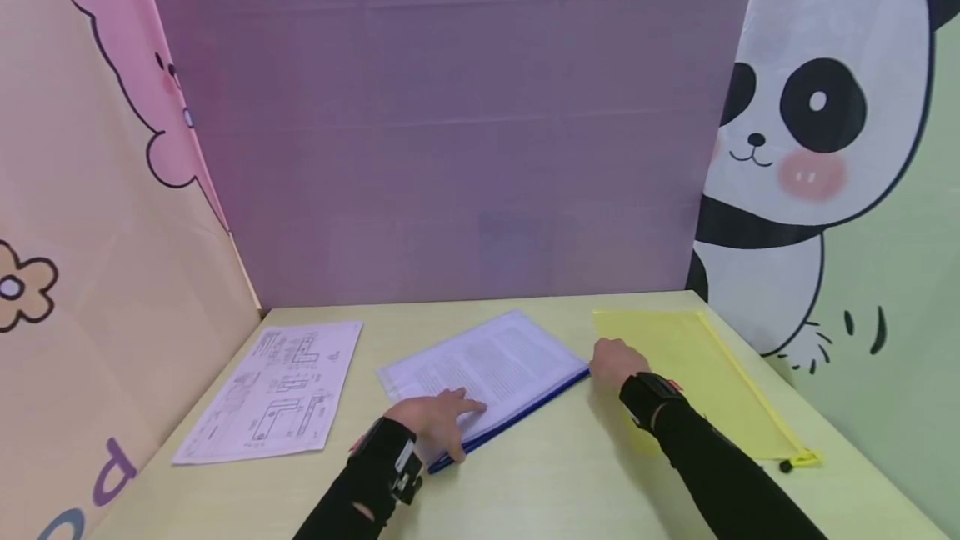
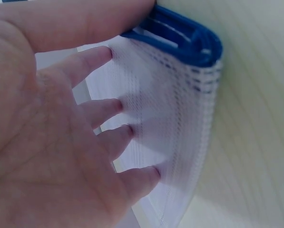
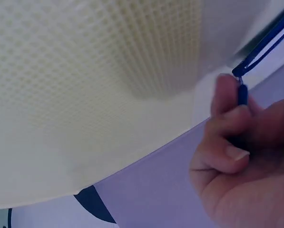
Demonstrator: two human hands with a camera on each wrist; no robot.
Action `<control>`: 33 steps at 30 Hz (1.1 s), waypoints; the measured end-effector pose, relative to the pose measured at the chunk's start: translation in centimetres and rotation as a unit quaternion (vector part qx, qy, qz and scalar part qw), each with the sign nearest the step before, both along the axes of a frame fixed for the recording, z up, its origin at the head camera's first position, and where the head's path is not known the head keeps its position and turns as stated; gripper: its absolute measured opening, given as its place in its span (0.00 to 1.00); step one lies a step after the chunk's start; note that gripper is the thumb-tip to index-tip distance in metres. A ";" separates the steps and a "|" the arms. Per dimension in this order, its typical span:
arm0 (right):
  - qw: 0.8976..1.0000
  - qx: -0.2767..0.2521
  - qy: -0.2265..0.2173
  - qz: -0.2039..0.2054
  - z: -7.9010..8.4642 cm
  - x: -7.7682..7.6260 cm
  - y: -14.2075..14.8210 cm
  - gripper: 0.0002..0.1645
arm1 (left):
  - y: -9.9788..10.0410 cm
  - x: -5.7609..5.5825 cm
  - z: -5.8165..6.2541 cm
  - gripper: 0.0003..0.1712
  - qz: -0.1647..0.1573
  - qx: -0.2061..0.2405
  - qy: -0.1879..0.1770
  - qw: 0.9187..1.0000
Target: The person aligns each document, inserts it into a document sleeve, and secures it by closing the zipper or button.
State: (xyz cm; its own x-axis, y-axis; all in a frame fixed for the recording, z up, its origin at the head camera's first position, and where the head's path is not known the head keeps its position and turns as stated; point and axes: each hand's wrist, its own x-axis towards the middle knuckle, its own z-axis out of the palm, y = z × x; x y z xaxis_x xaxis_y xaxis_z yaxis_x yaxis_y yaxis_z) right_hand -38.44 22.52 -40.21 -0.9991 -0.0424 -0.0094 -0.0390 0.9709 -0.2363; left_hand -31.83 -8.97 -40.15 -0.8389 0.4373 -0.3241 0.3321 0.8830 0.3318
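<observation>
A clear mesh zip pouch [image 1: 487,357] with a blue zipper edge [image 2: 199,52] lies slanted in the middle of the table. Printed sheets show through it. My left hand [image 1: 437,421] rests on its near left end, fingers spread; in the left wrist view the fingertips touch the mesh and the thumb lies along the end of the blue edge. At the pouch's right corner, my right hand [image 1: 618,363] pinches the blue zipper pull [image 3: 243,94] between curled fingers and thumb. The zipper looks mostly shut, though the hands cover both ends.
A yellow mesh zip pouch [image 1: 705,390] lies flat on the right, partly under my right forearm, with a dark pull [image 1: 785,466] at its near corner. A sheet with line drawings [image 1: 277,390] lies on the left. Walls enclose the table [image 1: 510,498] behind and on both sides.
</observation>
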 end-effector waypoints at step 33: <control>0.978 0.146 0.088 0.119 -3.7 0.3 -1.3 0.11 | 0.1 -0.2 -0.4 0.46 0.018 0.004 -0.008 1.000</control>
State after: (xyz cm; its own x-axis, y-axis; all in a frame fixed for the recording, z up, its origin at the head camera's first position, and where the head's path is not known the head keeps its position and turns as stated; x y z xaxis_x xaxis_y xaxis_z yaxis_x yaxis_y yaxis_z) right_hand -38.09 21.24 -43.87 -0.9484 -0.2952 0.1152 -0.2873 0.9544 0.0808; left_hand -32.06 -8.85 -40.57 -0.8494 0.4091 -0.3336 0.2941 0.8916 0.3444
